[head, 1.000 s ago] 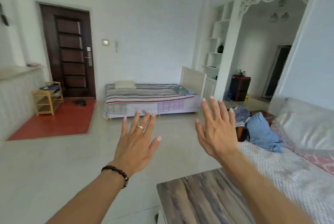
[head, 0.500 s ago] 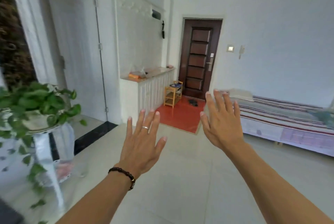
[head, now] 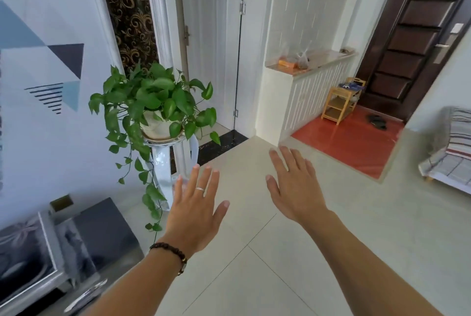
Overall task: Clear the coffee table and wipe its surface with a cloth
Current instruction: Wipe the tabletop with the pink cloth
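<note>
My left hand (head: 195, 211), with a ring and a dark bead bracelet at the wrist, is stretched out flat over the pale tiled floor, fingers apart and holding nothing. My right hand (head: 293, 185) is held out beside it, also flat, spread and empty. Neither the coffee table nor any cloth is in view.
A trailing green potted plant (head: 153, 101) stands on a white pedestal (head: 165, 163) just left of my left hand. A dark glossy low cabinet (head: 63, 247) fills the bottom left. Farther back are a white counter (head: 313, 81), a wooden shoe rack (head: 341, 101), a dark door (head: 418, 35) and a striped bed (head: 456, 147).
The view has swung left: the wood-grain table, sofa and bed slid out to the right, and the plant and dark cabinet came in. Both hands stay outstretched and empty.
</note>
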A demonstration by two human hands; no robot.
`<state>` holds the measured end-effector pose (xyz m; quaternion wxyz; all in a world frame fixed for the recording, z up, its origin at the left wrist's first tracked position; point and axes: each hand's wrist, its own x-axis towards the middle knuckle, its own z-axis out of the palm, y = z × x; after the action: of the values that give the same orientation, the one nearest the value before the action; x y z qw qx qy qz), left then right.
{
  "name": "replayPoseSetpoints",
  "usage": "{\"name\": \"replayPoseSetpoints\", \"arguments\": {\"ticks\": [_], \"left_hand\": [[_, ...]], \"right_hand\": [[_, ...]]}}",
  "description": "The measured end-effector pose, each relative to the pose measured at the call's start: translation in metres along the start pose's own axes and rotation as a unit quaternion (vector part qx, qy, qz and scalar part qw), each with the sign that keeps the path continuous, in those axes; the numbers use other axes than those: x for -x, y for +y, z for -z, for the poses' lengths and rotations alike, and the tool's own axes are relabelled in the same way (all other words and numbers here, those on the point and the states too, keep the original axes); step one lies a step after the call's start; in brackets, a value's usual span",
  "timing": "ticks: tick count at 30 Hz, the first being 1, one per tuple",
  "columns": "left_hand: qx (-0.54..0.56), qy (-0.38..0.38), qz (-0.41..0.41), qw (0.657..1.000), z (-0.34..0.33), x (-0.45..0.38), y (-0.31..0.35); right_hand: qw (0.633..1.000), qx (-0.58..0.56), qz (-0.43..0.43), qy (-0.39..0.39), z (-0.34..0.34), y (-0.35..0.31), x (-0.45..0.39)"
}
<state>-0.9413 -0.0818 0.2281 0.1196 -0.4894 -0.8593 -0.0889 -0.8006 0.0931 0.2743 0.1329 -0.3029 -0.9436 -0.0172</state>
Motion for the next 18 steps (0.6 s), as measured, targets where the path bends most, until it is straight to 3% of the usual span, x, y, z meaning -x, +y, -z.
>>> {"name": "replayPoseSetpoints", "arguments": {"ticks": [5, 10, 18], "left_hand": [[0.019, -0.084, 0.019, 0.996, -0.083, -0.046, -0.065], [0.035, -0.12, 0.049, 0.991, -0.174, -0.108, -0.112], [0.06, -0.192, 0.135, 0.97, -0.383, -0.221, -0.189]], "right_hand": [[0.994, -0.034, 0.027, -0.096, -0.103, -0.024, -0.076], [0.986, -0.055, 0.05, -0.151, -0.207, -0.032, -0.155], [0.966, -0.082, 0.114, -0.217, -0.437, -0.033, -0.297]]}}
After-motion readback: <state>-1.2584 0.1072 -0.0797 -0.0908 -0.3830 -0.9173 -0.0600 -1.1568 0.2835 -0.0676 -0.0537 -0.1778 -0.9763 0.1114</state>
